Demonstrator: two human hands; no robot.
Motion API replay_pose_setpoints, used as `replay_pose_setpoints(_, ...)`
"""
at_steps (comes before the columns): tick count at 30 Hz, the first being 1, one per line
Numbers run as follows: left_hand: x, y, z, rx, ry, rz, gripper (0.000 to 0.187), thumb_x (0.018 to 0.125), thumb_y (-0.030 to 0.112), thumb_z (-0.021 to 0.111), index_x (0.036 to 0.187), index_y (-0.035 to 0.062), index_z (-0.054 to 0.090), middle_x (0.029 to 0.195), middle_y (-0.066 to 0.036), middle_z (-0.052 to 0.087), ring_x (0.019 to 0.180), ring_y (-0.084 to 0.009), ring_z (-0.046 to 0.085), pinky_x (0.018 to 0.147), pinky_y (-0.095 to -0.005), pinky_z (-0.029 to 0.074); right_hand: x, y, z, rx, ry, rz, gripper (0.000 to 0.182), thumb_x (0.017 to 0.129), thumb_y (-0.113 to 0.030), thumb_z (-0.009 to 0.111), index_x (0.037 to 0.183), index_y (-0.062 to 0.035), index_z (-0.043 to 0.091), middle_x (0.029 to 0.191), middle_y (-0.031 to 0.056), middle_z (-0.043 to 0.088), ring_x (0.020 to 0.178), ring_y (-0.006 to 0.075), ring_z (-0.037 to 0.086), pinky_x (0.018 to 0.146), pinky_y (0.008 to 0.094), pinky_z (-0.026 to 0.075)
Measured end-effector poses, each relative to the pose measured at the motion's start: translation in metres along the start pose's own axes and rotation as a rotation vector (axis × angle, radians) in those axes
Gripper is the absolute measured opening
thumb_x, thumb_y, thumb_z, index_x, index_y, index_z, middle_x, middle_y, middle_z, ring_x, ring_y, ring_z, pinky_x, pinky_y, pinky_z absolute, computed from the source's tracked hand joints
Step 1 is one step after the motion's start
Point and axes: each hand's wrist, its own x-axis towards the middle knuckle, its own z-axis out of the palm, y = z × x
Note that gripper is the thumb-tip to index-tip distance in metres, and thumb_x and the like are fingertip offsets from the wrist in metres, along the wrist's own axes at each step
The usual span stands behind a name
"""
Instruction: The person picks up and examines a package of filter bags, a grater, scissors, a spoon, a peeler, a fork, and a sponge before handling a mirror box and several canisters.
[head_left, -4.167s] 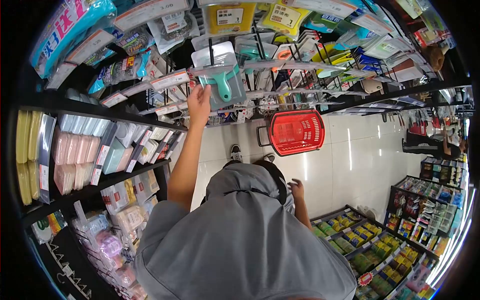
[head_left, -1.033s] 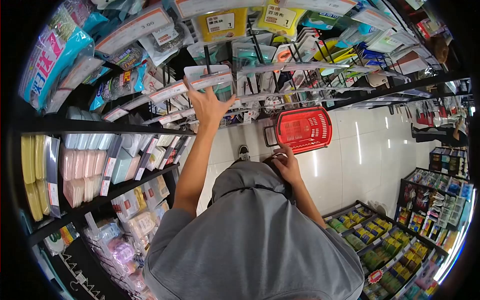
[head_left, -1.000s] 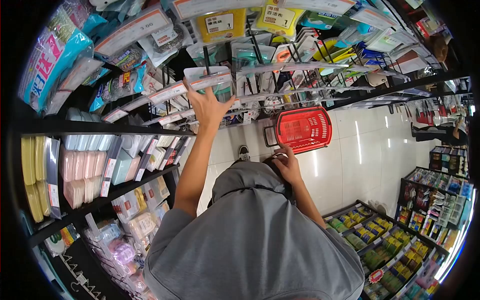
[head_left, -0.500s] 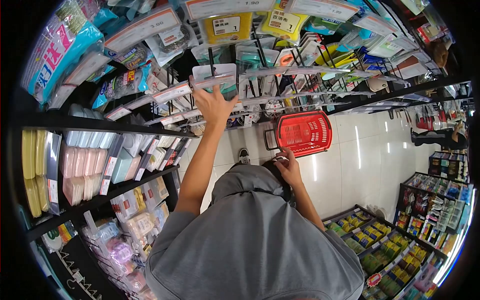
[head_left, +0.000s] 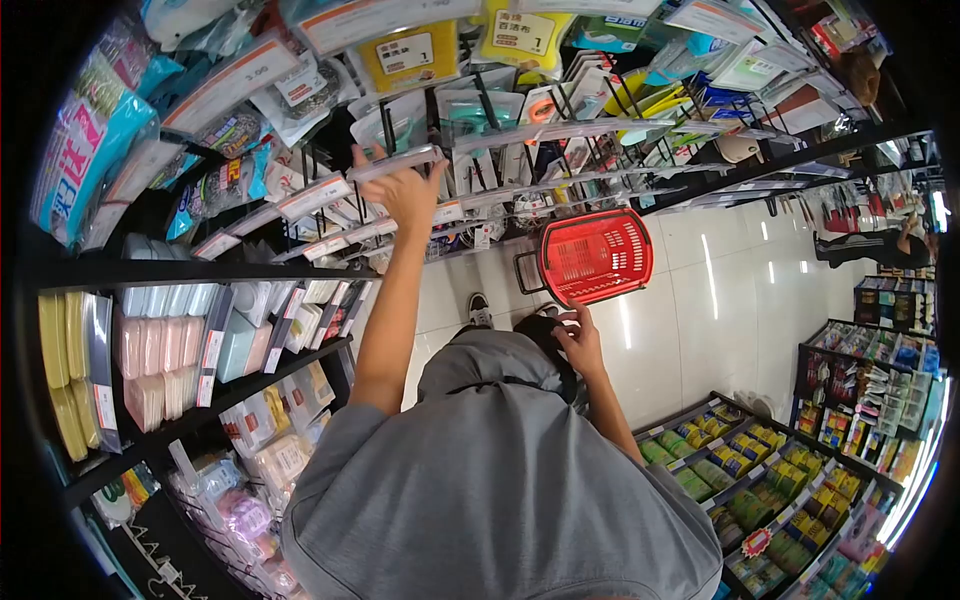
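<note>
My left hand (head_left: 405,205) is raised to the hanging display, fingers spread around a clear price-tag holder (head_left: 395,164). Just behind that holder hangs a carded pack with a teal item (head_left: 392,124), partly covered by the holder and my fingers. Beside it hangs another teal-handled pack (head_left: 480,108). My right hand (head_left: 580,342) hovers low by my thigh, its fingers loosely bent and apart, with nothing visible in them. Beyond it, a red shopping basket (head_left: 598,258) with a black handle stands on the floor.
Yellow scouring-cloth packs (head_left: 520,38) hang above. Plastic boxes (head_left: 165,340) fill the shelf at left. A low display of yellow and green packs (head_left: 765,465) stands at lower right. Another person (head_left: 880,245) is farther down the tiled aisle (head_left: 720,280).
The view has shifted a little, and shelf and basket sit further left. The white card earlier upright above my left hand now hangs tilted behind the price-tag holder. My right hand stays low.
</note>
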Motion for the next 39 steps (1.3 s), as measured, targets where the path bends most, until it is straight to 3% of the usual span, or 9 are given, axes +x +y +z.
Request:
replay_pose_setpoints(5,-0.018,0.032,0.008,-0.287,-0.102,0.157,0.067,0.074,0.028,0.069,0.119,-0.0049,0.031,0.118,-0.027,0.038,0.111,-0.0405,0.031,0.090,-0.0498,0.025,-0.005,0.006,-0.010,0.033,0.036,0.015,0.052,0.075,0.003,0.058,0.123,-0.0027,0.038,0.095,0.0103,0.057,0.071,0.0125,0.058,0.063,0.0250,0.048)
replay_pose_setpoints(8,-0.004,0.037,0.036,-0.534,-0.113,-0.079,0.064,0.075,0.007,0.064,0.125,-0.0012,0.025,0.116,-0.025,0.041,0.106,-0.0376,0.041,0.087,-0.0411,0.036,-0.008,0.007,-0.016,0.030,0.045,0.013,0.052,0.075,0.003,0.058,0.123,-0.0035,0.039,0.095,0.0100,0.056,0.071,0.0120,0.058,0.064,0.0244,0.048)
replay_pose_setpoints(13,0.007,0.032,0.042,-0.709,-0.244,-0.178,0.061,0.074,0.003,0.062,0.124,0.0029,0.027,0.109,-0.018,0.050,0.098,-0.0315,0.051,0.078,-0.0383,0.042,-0.008,0.008,-0.029,0.067,0.052,0.026,0.052,0.075,0.003,0.057,0.123,-0.0041,0.039,0.095,0.0099,0.056,0.071,0.0123,0.058,0.064,0.0238,0.048)
replay_pose_setpoints(16,0.002,0.037,0.040,-0.590,-0.175,-0.211,0.028,0.075,0.006,0.062,0.100,0.0018,0.050,0.084,-0.012,0.056,0.075,-0.0256,0.054,0.070,-0.0334,0.043,-0.010,0.012,-0.037,0.080,0.068,0.026,0.051,0.076,0.003,0.057,0.123,-0.0036,0.039,0.095,0.0101,0.056,0.070,0.0128,0.058,0.064,0.0245,0.048)
replay_pose_setpoints(20,-0.007,0.041,0.030,-0.838,-0.159,-0.190,0.014,0.078,0.006,0.062,0.085,-0.0036,0.056,0.076,-0.010,0.057,0.064,-0.0185,0.055,0.061,-0.0261,0.043,-0.009,0.012,-0.050,0.058,0.045,0.039,0.050,0.077,0.003,0.055,0.123,-0.0013,0.036,0.098,0.0108,0.055,0.076,0.0169,0.060,0.066,0.0257,0.050)
replay_pose_setpoints(31,-0.056,0.057,-0.048,-1.084,-0.432,-0.682,0.006,0.083,0.007,0.060,0.084,0.0021,0.056,0.074,0.001,0.060,0.062,-0.0032,0.049,0.053,-0.0180,0.036,0.019,0.011,-0.089,-0.030,-0.018,-0.023,0.043,0.075,-0.001,0.058,0.117,-0.0013,0.045,0.094,0.0110,0.058,0.078,0.0178,0.060,0.067,0.0278,0.049)
replay_pose_setpoints(33,-0.070,0.052,-0.053,-1.060,-0.491,-0.620,0.006,0.083,0.008,0.060,0.083,0.0035,0.056,0.073,0.001,0.060,0.061,-0.0035,0.050,0.053,-0.0186,0.037,0.030,0.008,-0.089,-0.007,-0.048,-0.053,0.040,0.076,-0.002,0.058,0.115,-0.0008,0.047,0.096,0.0114,0.058,0.083,0.0175,0.059,0.069,0.0286,0.049)
replay_pose_setpoints(37,-0.100,0.082,-0.081,-1.080,-0.663,-0.766,0.006,0.084,0.007,0.058,0.081,0.0040,0.053,0.073,0.001,0.059,0.060,-0.0035,0.048,0.053,-0.0196,0.038,0.046,-0.044,-0.076,-0.145,-0.096,-0.372,0.046,0.076,-0.004,0.060,0.120,-0.0033,0.045,0.105,0.0113,0.055,0.096,0.0203,0.055,0.075,0.0311,0.048)
replay_pose_setpoints(39,-0.113,0.101,-0.098,-1.033,-0.710,-0.569,0.006,0.084,0.005,0.057,0.081,0.0030,0.052,0.073,0.000,0.059,0.062,-0.0043,0.048,0.054,-0.0199,0.038,0.046,-0.084,-0.063,-0.115,-0.045,-0.477,0.050,0.078,-0.005,0.060,0.124,-0.0031,0.042,0.114,0.0114,0.051,0.102,0.0232,0.053,0.079,0.0322,0.046)
